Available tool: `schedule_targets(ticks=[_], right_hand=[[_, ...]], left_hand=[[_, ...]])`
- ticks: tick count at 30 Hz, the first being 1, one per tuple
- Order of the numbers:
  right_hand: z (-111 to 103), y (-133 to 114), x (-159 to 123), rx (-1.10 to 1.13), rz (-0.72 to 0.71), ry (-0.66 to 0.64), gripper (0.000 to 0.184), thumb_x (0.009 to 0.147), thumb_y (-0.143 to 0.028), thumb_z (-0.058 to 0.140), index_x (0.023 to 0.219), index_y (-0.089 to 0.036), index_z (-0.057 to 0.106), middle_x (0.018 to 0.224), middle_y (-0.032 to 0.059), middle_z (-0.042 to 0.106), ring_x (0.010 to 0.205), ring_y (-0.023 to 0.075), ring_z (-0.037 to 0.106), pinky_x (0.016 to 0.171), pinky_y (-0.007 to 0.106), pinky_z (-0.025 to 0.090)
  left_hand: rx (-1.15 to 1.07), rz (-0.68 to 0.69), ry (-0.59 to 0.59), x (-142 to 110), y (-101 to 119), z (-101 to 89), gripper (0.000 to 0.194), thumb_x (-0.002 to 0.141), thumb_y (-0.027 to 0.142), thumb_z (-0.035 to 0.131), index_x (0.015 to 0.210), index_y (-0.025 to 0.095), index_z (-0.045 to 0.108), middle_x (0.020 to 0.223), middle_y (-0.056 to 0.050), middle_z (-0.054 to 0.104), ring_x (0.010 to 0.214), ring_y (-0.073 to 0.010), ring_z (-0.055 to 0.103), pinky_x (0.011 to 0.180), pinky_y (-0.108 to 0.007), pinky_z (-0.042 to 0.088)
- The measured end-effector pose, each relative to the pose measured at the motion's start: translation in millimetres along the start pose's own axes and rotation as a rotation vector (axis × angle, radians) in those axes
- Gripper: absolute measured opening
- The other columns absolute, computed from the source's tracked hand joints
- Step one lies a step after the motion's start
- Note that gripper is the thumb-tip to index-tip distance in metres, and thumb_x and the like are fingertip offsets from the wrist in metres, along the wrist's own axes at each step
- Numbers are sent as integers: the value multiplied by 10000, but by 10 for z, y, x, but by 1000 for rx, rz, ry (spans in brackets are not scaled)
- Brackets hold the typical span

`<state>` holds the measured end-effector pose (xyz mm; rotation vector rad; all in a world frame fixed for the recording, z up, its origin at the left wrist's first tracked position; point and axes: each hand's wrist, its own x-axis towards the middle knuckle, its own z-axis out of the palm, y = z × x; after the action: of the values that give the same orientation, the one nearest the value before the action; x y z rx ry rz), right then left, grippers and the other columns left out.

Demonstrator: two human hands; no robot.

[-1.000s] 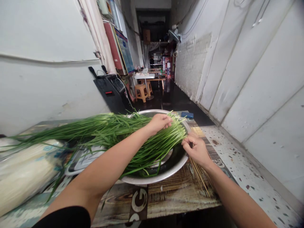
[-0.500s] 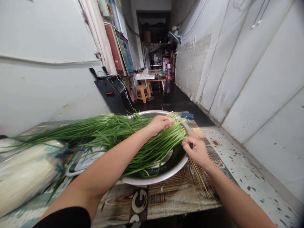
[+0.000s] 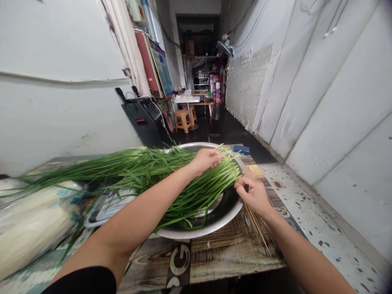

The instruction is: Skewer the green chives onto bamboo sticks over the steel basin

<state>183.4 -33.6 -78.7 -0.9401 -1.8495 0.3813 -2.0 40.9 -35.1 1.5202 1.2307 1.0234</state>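
Head: stalks (image 3: 199, 192) partly in basin (image 3: 190, 234)

Basin (image 3: 211, 229): metal, smooth, shiny rim. Greens (image 3: 190, 194): smooth, faintly glossy. Near tabletop (image 3: 226, 255): wood-grain surface. Sticks (image 3: 259, 228), right: wood, matt. Package (image 3: 33, 224), left: glossy plastic wrap. Far stool (image 3: 183, 120): smooth plastic. Far floor (image 3: 220, 122): glossy.

two hands (image 3: 206, 160) (image 3: 251, 192), one basin (image 3: 200, 232), two stools (image 3: 183, 119)

Left hand (image 3: 206, 160): fingertips (image 3: 219, 156) shifted barely, over green stalks (image 3: 199, 192).
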Motion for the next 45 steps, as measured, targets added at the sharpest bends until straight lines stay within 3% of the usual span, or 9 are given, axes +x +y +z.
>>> schedule_targets(ticks=[20,26,29,33,39,45], right_hand=[[0,-12,-4,10,-6,22,205,735,-140,483,537,-195,484,547,-30,477,594,122,475,756,313,422],[2,-14,-8,19,6,33,185,732,-140,480,561,-196,523,570,-21,519,624,131,504,743,308,428],[-4,-21,-13,21,25,32,186,741,-149,480,569,-195,531,591,-17,532,625,129,505,734,301,430],[-1,-19,-15,14,36,29,198,732,-142,481,542,-195,492,572,-25,499,605,121,489,741,299,431],[21,-6,-1,-5,8,44,247,743,-166,492,509,-199,418,528,-36,426,609,124,463,813,319,419],[24,24,-11,-23,22,31,238,739,-168,493,514,-198,424,535,-32,422,625,130,461,731,291,420]], left_hand=[[-17,37,79,-43,-1,-5,185,715,147,618,866,74,698,636,-35,667,477,-54,488,505,-188,418],[65,97,73,-51,-51,-16,238,689,233,665,879,105,726,740,-61,722,608,-119,609,657,-253,491],[156,162,52,-89,-27,-1,247,685,258,672,879,119,734,887,-73,731,791,-167,658,802,-283,489],[301,221,8,-85,28,-66,251,732,271,629,919,139,730,940,-61,726,876,-190,658,844,-298,482],[876,366,256,63,-63,-324,262,808,238,549,1015,197,704,1072,-66,687,1038,-216,577,962,-361,379],[1036,308,250,121,-166,-235,260,842,369,514,943,239,716,1041,-57,683,1051,-245,518,941,-409,314]])
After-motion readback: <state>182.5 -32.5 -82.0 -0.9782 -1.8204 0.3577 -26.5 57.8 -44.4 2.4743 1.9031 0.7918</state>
